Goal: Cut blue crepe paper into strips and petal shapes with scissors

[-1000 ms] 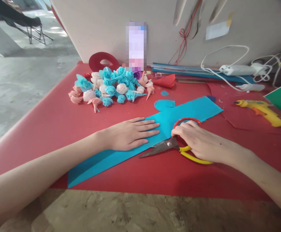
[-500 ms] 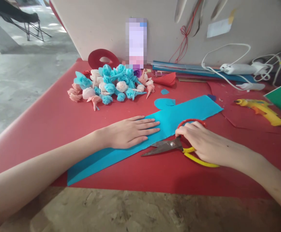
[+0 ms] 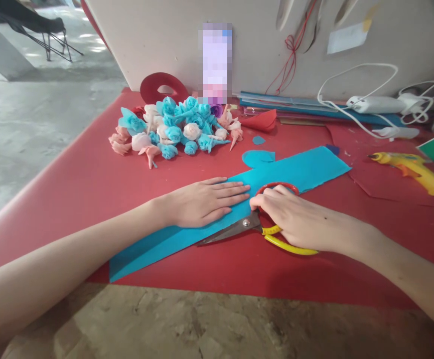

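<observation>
A long strip of blue crepe paper lies diagonally across the red tabletop. My left hand rests flat on it with the fingers stretched out. My right hand grips scissors with red and yellow handles. Their blades lie along the strip's near edge, pointing left; one blade is partly hidden by the paper. Just behind the strip sits a small blue rounded cutout, with a smaller blue scrap beyond it.
Blue, white and pink paper roses are piled at the back, before a red ring-shaped roll and a blurred upright screen. On the right are a yellow glue gun and a white power strip with cables. The table's front edge runs below my hands.
My right hand has moved the scissors left along the paper's near edge, and the blades have come closer together. My left hand stays on the strip. The view has shifted slightly.
</observation>
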`<state>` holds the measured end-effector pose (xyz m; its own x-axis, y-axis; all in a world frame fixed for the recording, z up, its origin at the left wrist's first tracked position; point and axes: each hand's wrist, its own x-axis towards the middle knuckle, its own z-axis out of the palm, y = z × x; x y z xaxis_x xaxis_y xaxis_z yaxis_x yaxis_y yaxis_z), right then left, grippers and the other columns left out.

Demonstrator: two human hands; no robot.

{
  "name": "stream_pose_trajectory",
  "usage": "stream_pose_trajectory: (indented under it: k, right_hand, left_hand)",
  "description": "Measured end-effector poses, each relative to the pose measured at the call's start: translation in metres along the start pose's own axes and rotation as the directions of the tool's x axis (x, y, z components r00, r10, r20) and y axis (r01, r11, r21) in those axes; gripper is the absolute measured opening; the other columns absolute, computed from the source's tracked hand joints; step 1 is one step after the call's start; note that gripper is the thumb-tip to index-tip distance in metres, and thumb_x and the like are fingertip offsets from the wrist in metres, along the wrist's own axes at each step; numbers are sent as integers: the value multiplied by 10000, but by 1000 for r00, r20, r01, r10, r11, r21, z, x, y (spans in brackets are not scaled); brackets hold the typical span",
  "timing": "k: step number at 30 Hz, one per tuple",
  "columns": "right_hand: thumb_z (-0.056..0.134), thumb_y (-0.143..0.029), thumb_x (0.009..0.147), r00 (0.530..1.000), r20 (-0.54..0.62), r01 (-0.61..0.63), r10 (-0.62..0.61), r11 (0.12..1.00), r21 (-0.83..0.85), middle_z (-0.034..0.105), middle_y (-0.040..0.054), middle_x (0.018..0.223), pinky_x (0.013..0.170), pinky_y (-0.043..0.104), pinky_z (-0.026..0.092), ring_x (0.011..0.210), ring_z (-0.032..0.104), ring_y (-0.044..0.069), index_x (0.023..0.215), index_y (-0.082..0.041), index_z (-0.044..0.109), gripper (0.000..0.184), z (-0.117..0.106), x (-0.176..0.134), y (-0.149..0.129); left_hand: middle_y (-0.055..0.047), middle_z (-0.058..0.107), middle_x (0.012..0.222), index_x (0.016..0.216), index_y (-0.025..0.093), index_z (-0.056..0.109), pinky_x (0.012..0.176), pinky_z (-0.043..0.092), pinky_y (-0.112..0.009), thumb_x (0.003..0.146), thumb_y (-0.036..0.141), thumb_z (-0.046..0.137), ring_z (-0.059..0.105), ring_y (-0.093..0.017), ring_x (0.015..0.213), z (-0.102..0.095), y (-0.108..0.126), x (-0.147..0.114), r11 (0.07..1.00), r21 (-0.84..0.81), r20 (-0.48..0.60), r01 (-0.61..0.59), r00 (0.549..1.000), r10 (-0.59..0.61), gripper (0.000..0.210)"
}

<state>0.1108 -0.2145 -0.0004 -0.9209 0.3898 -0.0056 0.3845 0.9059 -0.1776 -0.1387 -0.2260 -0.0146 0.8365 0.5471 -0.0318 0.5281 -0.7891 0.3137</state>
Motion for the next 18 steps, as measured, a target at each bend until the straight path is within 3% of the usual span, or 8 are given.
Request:
stream_pose_trajectory:
  k: [9, 14, 18]
  right_hand:
    - [354, 75, 707, 1000, -22, -11, 11, 1000, -6, 519, 91, 961, 744, 338, 375, 872, 441, 231, 1122, -160, 429, 483, 7, -21, -7]
    - [362, 64, 686, 1000, -3, -26, 26, 994, -108, 563, 99, 992, 754, 368, 397, 877, 472, 246, 1327, -179, 390, 685, 10, -19, -9]
    - [378, 57, 669, 999, 16, 44, -42, 987, -155, 608, 105, 1024, 774, 381, 399, 918, 498, 251, 1321, -176, 453, 697, 6, -20, -4]
  left_hand:
    - [-29, 210, 1542, 1460, 146, 237, 1180, 68, -342, 993, 292, 229, 126, -142, 1432, 1, -1, -1, 1000, 21, 11, -11, 1000, 10, 490]
    - [-33, 232, 1537, 1446, 181, 277, 1177, 108, -370, 992, 302, 249, 146, -167, 1431, -4, 1, -7, 1000, -2, -66, 0, 998, -1, 471]
    - [-66, 241, 1534, 1442, 179, 278, 1163, 184, -393, 938, 175, 301, 179, -185, 1424, -11, 6, -20, 1000, -17, -105, -16, 994, 14, 505]
